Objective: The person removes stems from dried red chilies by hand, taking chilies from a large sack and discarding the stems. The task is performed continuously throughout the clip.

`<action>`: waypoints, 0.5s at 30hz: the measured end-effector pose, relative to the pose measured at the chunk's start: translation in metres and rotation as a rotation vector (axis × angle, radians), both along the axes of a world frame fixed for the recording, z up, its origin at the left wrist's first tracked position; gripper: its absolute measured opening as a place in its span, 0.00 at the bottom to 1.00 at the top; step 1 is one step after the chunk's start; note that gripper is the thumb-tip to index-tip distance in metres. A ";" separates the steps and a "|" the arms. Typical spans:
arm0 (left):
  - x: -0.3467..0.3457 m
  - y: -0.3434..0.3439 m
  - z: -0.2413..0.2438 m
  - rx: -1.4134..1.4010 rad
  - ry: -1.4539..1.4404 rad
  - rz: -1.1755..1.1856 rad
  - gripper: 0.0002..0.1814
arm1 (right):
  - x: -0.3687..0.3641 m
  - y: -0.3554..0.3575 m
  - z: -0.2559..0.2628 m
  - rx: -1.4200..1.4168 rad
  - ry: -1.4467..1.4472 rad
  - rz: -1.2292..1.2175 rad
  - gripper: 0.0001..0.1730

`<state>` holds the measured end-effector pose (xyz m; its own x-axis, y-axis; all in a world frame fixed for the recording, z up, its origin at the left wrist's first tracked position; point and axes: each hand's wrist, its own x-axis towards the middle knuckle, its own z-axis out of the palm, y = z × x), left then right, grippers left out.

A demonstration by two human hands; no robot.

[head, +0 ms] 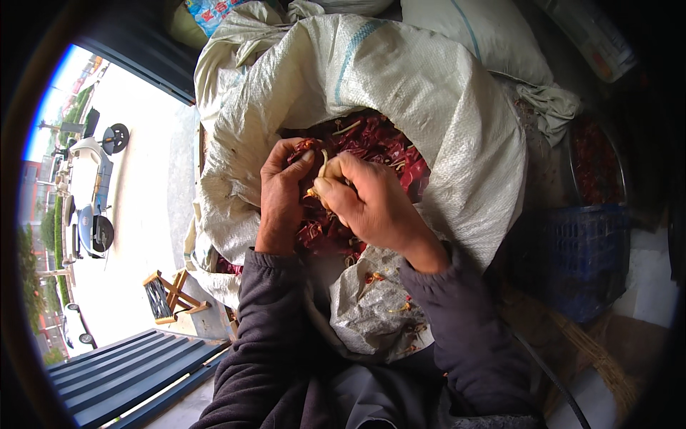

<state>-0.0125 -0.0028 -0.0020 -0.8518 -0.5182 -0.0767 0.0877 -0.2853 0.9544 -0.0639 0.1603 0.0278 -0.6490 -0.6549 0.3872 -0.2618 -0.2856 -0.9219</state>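
Observation:
Between the thumb and fingers of my left hand (283,185) is a dried red chili pepper (305,147). My right hand (367,195) pinches a pale, curved chili stem (323,161) just to the right of it. Whether that stem is still joined to the pepper I cannot tell. Both hands are over the mouth of a large white woven sack (471,102), its rim rolled outward. Dried red chilies (370,139) with pale stems lie inside, partly hidden by my hands. Stem bits (399,307) are scattered on a sack fold (353,316) near my lap.
At the right stand a blue plastic crate (581,257) and a round container (623,166) of red pieces. More stuffed sacks (482,37) lie behind. On the left, a folding stool (172,297) and a parked scooter (91,187) are outside the doorway.

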 end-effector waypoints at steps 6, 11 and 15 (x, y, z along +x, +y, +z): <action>0.008 -0.025 0.014 -0.003 0.023 0.089 0.16 | 0.000 0.076 0.090 0.046 0.881 -0.885 0.09; 0.007 -0.039 0.016 0.033 0.058 0.173 0.06 | -0.028 0.120 0.097 0.773 1.072 -1.408 0.13; 0.016 -0.049 0.023 0.051 -0.006 0.219 0.08 | -0.005 0.064 0.074 0.626 1.056 -1.080 0.13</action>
<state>0.0030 -0.0521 0.0215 -0.7191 -0.6858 -0.1119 0.1472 -0.3078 0.9400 -0.0692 0.2243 0.1022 -0.5183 -0.3154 0.7949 -0.6338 0.7657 -0.1094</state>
